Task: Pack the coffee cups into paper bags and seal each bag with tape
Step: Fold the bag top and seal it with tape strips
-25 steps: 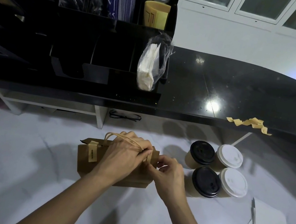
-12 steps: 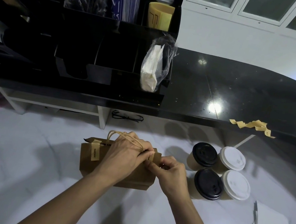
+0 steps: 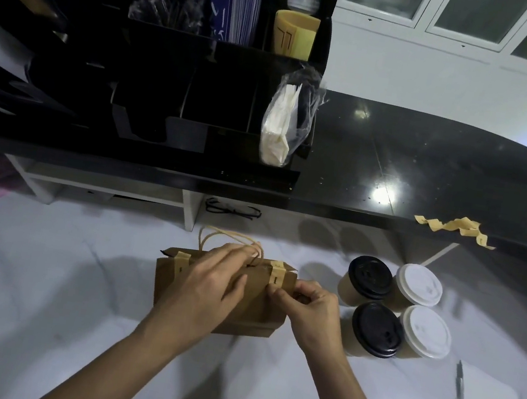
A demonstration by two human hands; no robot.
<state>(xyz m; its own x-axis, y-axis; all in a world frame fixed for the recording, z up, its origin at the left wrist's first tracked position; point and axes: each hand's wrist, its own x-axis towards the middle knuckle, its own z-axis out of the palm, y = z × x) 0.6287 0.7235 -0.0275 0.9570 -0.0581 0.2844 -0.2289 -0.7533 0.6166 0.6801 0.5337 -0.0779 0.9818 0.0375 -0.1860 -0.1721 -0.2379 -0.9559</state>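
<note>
Worktop: a white marbled worktop point(image 3: 32, 300) is carrying everything.
Bag: a brown paper carrier bag point(image 3: 247, 314) is standing at its centre, mouth folded closed.
Left hand: the left hand point(image 3: 212, 282) is lying released on the bag's top, fingers stretched over the twisted paper handles point(image 3: 215, 234).
Right hand: the right hand point(image 3: 309, 305) is curling its fingers, the tips nipping the lower end of the second tan tape strip point(image 3: 277, 275).
Cups: four lidded paper coffee cups point(image 3: 376, 331), two black-topped and two white-topped, are waiting just right of the bag.
Change: the left hand is loosening from a clenched hold, now uncovering the second strip beside the first tan tape strip point(image 3: 182, 264); this bag is likely nearing sealed.
Hidden: the bag's contents are not showing, and the strip's far side is out of sight.
</note>
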